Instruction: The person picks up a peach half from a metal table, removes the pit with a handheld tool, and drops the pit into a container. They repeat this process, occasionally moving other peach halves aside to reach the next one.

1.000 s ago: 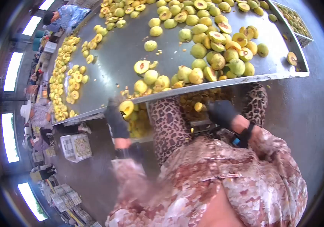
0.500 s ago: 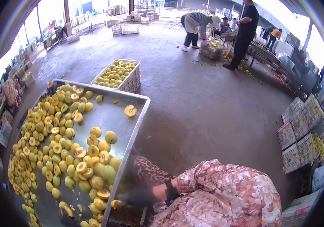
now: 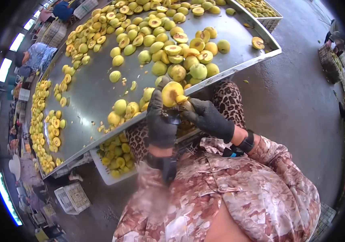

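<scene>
Your view back down on the bench (image 3: pixel 100 86), your left hand (image 3: pixel 161 119) now gripping a halved fruit (image 3: pixel 171 93), your right hand (image 3: pixel 209 118) closed at its edge, crate (image 3: pixel 108 175) below.

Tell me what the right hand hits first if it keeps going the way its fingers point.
The right hand points up-left at the halved fruit held by the left hand; it already looks to be touching it, though depth is unclear.
</scene>
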`<state>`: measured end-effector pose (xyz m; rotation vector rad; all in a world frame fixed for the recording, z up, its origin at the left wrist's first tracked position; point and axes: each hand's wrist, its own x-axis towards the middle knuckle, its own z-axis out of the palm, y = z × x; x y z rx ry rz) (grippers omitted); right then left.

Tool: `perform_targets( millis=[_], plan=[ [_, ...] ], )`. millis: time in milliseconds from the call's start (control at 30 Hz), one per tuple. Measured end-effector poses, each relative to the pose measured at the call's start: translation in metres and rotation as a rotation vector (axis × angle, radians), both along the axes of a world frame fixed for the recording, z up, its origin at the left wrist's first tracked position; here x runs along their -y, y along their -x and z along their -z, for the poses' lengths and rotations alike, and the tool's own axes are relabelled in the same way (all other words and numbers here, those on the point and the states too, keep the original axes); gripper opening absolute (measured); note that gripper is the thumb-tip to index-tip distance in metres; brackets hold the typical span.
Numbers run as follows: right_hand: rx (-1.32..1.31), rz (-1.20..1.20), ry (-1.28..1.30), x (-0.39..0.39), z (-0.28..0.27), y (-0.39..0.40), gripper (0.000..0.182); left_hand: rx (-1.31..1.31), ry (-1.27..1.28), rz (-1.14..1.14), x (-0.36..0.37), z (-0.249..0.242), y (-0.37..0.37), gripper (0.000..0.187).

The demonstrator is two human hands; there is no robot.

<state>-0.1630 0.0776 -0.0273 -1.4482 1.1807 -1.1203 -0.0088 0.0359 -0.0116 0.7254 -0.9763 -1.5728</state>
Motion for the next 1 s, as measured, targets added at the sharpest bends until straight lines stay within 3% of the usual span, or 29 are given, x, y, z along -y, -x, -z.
perform_targets(
  millis=[67, 100, 167, 233, 333, 400, 433, 467, 500, 533, 600, 633, 833, 900, 967, 1000],
  plan=[
    [-0.028, -0.014, 0.070, 0.001, -0.001, -0.008, 0.019, 0.139, 0.093, -0.033, -0.003, 0.002, -0.008, 0.042],
    [0.027, 0.001, 0.096, 0.005, 0.000, -0.014, 0.020, -0.256, -0.171, 0.004, -0.004, -0.003, -0.011, 0.048],
    [0.128, -0.021, 0.114, 0.012, 0.000, -0.006, 0.020, -0.321, -0.201, 0.020, -0.004, -0.010, -0.001, 0.048],
    [0.330, -0.169, -0.279, 0.001, -0.035, 0.007, 0.019, -0.370, -0.234, -0.016, 0.001, -0.005, -0.002, 0.050],
    [-0.010, -0.314, -0.382, -0.004, -0.013, 0.008, 0.018, -0.255, -0.197, -0.251, 0.009, -0.005, -0.018, 0.052],
    [-1.039, -0.438, -0.183, -0.003, 0.028, 0.012, 0.018, -0.184, -0.153, -0.259, 0.010, 0.000, -0.032, 0.054],
    [-0.938, -0.461, -0.084, -0.001, 0.037, 0.012, 0.020, -0.185, -0.142, -0.267, 0.013, -0.002, -0.032, 0.055],
    [-0.678, -0.367, -0.035, 0.006, 0.029, 0.009, 0.021, -0.182, -0.145, -0.272, 0.013, -0.003, -0.031, 0.056],
    [-0.408, -0.264, -0.009, 0.009, 0.013, 0.001, 0.023, 0.045, -0.034, -0.251, 0.011, -0.006, -0.029, 0.056],
    [-0.149, -0.148, 0.036, 0.019, 0.001, -0.004, 0.024, 0.038, -0.046, -0.203, 0.009, -0.009, -0.026, 0.055],
    [-0.085, -0.146, 0.125, 0.032, -0.006, -0.013, 0.027, 0.016, -0.066, -0.107, 0.005, -0.016, -0.018, 0.054],
    [-0.055, -0.149, 0.169, 0.035, -0.008, -0.016, 0.029, -0.298, -0.264, -0.128, 0.004, -0.021, -0.012, 0.051],
    [0.064, -0.094, 0.275, 0.042, 0.006, -0.029, 0.033, -0.300, -0.253, -0.122, 0.011, -0.011, -0.011, 0.049],
    [0.044, -0.153, 0.149, 0.032, 0.010, -0.027, 0.034, -0.431, -0.516, -0.146, 0.001, -0.036, -0.007, 0.047],
    [-0.086, -0.159, 0.100, 0.032, 0.022, -0.023, 0.034, -0.218, -0.323, -0.167, 0.010, -0.013, -0.004, 0.044],
    [-0.031, -0.176, 0.123, 0.031, 0.021, -0.021, 0.034, -0.114, -0.232, -0.190, 0.014, -0.011, 0.001, 0.044]
  ],
)
